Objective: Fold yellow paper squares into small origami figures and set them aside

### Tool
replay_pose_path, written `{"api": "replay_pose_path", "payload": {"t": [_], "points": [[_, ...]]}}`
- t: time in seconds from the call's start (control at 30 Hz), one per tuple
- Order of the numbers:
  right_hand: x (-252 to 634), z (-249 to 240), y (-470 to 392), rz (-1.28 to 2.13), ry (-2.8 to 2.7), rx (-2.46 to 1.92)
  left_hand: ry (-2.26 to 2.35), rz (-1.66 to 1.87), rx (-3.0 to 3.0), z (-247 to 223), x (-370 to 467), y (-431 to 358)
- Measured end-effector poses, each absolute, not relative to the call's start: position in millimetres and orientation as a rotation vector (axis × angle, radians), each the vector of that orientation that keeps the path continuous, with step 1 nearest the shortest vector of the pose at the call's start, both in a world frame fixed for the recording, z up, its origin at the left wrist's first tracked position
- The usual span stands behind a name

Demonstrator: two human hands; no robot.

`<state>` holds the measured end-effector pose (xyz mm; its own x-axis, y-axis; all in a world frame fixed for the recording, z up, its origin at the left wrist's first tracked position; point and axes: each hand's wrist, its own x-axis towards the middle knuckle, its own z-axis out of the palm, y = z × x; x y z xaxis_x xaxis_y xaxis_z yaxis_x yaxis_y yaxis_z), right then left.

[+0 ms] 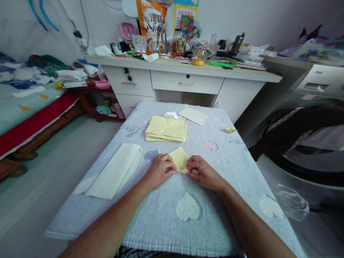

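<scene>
A sheet of yellow paper [179, 157], partly folded, lies on the cloth-covered table between my hands. My left hand [162, 169] pinches its lower left edge between thumb and fingers. On the other side, my right hand [202, 171] grips the lower right edge, where a narrow fold shows. The paper's upper end comes to a point facing away from me. Just beyond it sits a stack of yellow paper sheets [166, 127] with creases across the top one. A small folded yellow paper piece [230, 130] rests near the table's right edge.
To the left lies a folded pale green-white sheet bundle [115, 172]. A cream card [193, 115] and a crumpled white tissue [170, 115] lie at the back. Beyond the blue tablecloth [215, 215] stands a cluttered white desk [185, 81]; a washing machine [317, 86] is at right.
</scene>
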<state>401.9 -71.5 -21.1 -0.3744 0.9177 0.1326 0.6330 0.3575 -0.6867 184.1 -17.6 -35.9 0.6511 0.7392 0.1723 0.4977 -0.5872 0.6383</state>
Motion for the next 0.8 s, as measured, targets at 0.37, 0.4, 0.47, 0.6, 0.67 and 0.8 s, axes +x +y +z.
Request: {"api": "replay_pose_path", "payload": {"t": [0.37,0.4,0.47,0.6,0.67,0.8], "points": [[391.9,-27.7,-70.6,0.563,-1.974,-1.682,1.037,0.613,2.332,-39.7,183.4,-17.8],[391.4,-28.2,-70.4,0.552,-1.965,-1.697,1.033,0.621,2.338,-39.7,183.3,-18.1],[390.1,-29.4,-70.4,0.530,-1.949,-1.730,1.032,0.633,2.351,-39.7,183.8,-18.9],[387.4,-31.6,-70.7,0.473,-1.921,-1.810,1.060,0.638,2.383,-40.1,186.3,-20.3],[386.3,-32.7,-70.6,0.447,-1.911,-1.835,1.085,0.635,2.387,-40.6,187.4,-20.7],[384.6,-34.3,-70.4,0.425,-1.899,-1.863,1.113,0.622,2.385,-41.7,187.9,-20.8]]}}
